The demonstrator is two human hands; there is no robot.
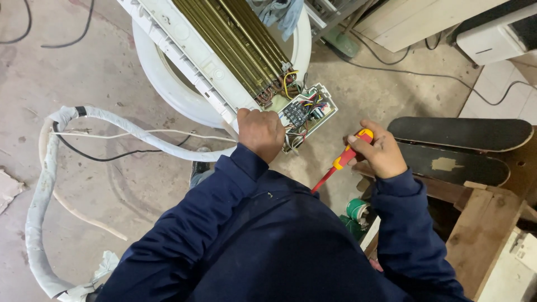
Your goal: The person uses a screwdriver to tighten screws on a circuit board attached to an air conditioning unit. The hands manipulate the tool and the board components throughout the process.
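Observation:
A white air-conditioner indoor unit [190, 42] lies across a white round tub [162, 75], its brass-coloured coil fins [238, 39] exposed. At its near end an open electrical box [307, 109] shows a circuit board and coloured wires. My left hand [260, 133] grips the unit's near corner, right beside that box. My right hand [377, 150] holds a red and yellow screwdriver [341, 162], its red shaft pointing down and left toward my body, apart from the unit. Dark blue sleeves cover both arms.
A white-wrapped hose [42, 190] with black and white cables loops over the concrete floor at left. Two dark skateboard decks [461, 134] and wooden boards [484, 229] lie at right. A green tape roll [356, 210] sits near my right elbow. Cabinets and cables are at the top right.

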